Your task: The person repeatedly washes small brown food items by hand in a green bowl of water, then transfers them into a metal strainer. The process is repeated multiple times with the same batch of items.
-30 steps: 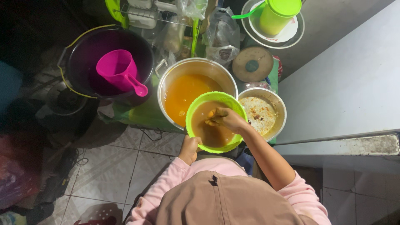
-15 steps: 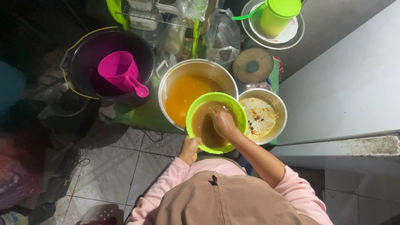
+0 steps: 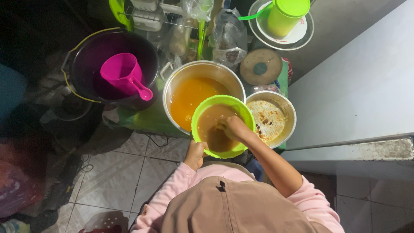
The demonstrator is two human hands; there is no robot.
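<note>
Two hands on green strainer (image 3: 202,113) — left hand (image 3: 195,154) grips rim, right hand (image 3: 233,128) curled inside

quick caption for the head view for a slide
Left hand steadies a green bowl of brown liquid beside an orange-filled metal pot; right hand works inside it.

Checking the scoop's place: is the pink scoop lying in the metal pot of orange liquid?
No, the pink scoop sits in the dark bucket, apart from the metal pot.

Glossy green plastic strainer (image 3: 202,113), metal pot (image 3: 172,84)
</note>
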